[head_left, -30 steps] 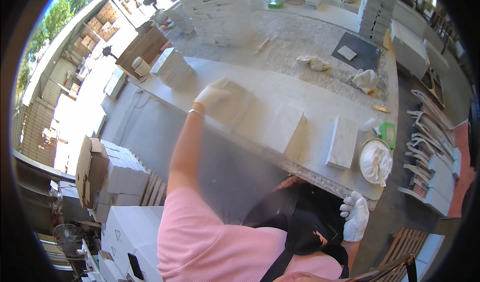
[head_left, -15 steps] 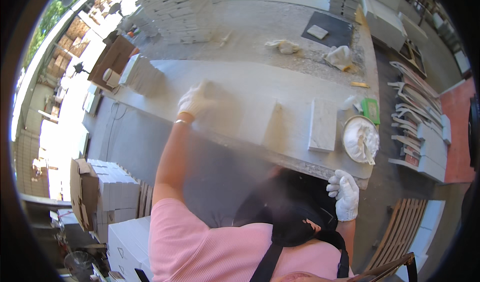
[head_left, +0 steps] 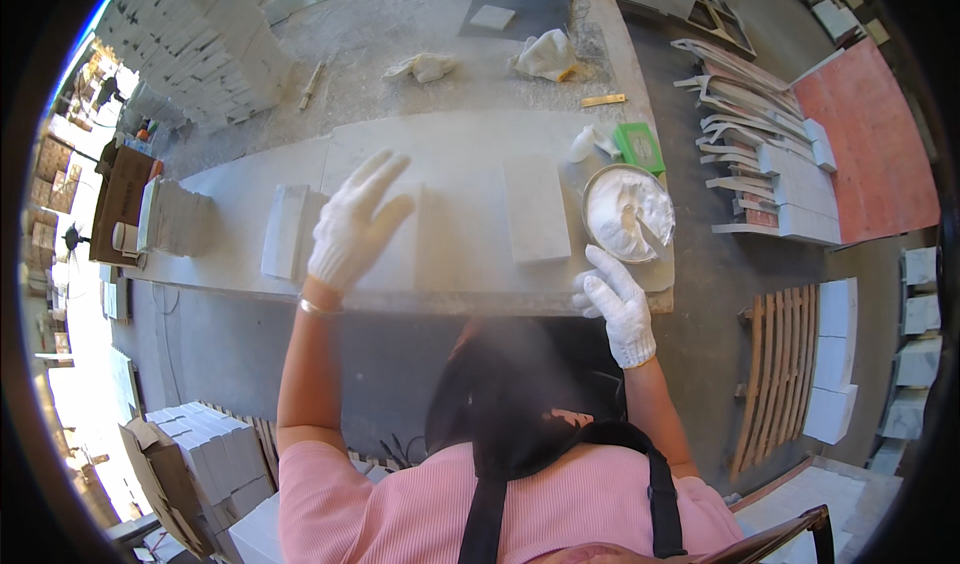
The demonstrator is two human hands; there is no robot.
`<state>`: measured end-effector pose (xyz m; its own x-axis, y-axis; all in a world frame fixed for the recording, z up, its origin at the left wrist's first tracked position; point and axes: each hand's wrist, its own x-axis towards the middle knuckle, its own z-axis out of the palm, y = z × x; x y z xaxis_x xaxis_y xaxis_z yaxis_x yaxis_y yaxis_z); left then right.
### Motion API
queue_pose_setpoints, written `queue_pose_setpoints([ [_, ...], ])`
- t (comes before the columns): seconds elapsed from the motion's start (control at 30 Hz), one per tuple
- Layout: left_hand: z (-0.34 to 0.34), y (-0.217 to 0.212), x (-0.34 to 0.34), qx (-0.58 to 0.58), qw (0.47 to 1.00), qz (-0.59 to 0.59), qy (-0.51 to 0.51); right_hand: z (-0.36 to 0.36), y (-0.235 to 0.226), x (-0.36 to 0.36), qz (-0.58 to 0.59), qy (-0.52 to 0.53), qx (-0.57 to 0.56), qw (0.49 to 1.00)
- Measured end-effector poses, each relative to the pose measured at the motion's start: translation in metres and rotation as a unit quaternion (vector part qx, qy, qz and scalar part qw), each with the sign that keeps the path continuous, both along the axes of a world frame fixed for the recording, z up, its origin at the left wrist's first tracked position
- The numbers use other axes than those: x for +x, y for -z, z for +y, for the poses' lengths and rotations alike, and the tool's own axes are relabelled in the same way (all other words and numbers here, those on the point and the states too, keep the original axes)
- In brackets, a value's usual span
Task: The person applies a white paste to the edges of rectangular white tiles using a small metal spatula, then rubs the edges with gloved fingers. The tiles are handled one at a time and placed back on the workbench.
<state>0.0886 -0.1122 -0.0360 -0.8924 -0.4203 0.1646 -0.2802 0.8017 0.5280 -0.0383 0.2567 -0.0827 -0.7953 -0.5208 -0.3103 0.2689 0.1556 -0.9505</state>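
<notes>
My left hand (head_left: 355, 222), in a white knit glove, is raised over the near half of the table with fingers spread and nothing in it. Just to its left stands a thin pale slab stack (head_left: 287, 230). At the right, my gloved right hand (head_left: 617, 309) is at the table's front edge, index finger stretched out and the other fingers partly bent, holding nothing visible. Beyond its fingertips sits a round bowl (head_left: 590, 226) of white paste (head_left: 622, 214). A white marbled slab (head_left: 536, 211) lies left of the bowl. Haze blurs the surface beside my left hand.
A green box (head_left: 638, 148) and a white bottle-like item (head_left: 590, 144) stand behind the bowl. Crumpled gloves (head_left: 547, 56) and a dark mat (head_left: 515, 6) lie farther back. Tall tile stacks (head_left: 190, 44) rise at the far left. A wooden pallet (head_left: 778, 379) is on the right floor.
The view has turned, so the table sits farther left. My left hand has drawn back nearer with its fingers spread. My right hand has risen toward the bowl, its curled fingers opening.
</notes>
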Motion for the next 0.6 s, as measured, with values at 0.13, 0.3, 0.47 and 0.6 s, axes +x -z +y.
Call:
queue_pose_setpoints([
  [0.13,0.062,0.018,-0.093,-0.106,0.984,0.017,0.142,-0.017,0.008,-0.006,0.022,-0.032,0.015,0.999],
  [0.3,0.096,0.054,-0.156,-0.167,0.971,0.023,0.168,-0.011,0.027,0.003,0.042,-0.041,0.042,0.997],
  [0.47,0.131,0.051,-0.090,-0.180,0.937,0.117,0.277,-0.003,0.043,0.006,0.103,-0.055,0.098,0.988],
  [0.6,0.155,0.041,-0.029,-0.005,0.949,0.063,0.310,-0.002,0.041,0.004,0.115,-0.049,0.074,0.989],
])
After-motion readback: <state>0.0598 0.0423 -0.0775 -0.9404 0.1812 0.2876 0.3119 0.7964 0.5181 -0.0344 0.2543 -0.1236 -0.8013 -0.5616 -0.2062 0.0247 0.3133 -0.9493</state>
